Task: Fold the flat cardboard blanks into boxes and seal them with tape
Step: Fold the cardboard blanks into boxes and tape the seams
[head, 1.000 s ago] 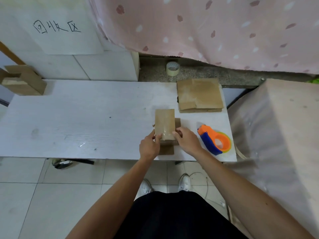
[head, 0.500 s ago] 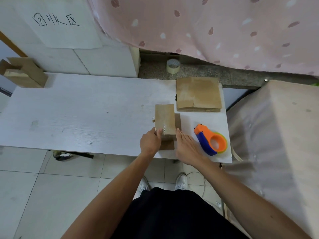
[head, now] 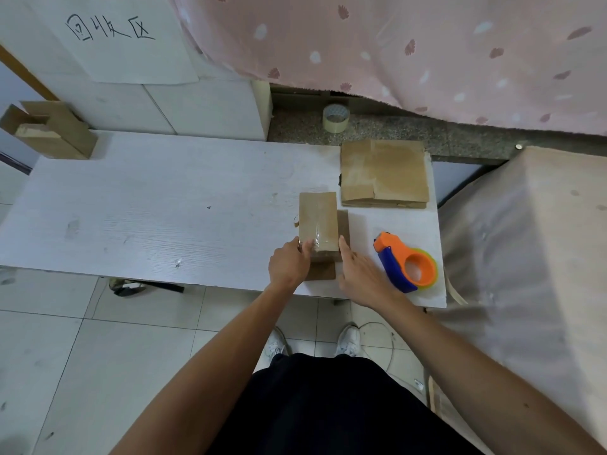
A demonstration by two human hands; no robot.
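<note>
Sheet (head: 131,44) handwritten "回收区" above the white table (head: 164,208); one box (head: 318,218) near its front edge, left hand (head: 289,264) curled round the near left corner, thumb on top, right hand (head: 361,274) flat, fingers straight and together against its right side; one tape dispenser (head: 405,262); one stack of blanks (head: 384,174), number unclear.

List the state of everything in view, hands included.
box, folded, taped along its top, lying on the table.
left hand, grips the box's near end, thumb on top.
right hand, open, fingers straight beside the box.
tape dispenser, lying untouched.
flat cardboard, stacked, unfolded.
tape roll, on the ledge behind.
</note>
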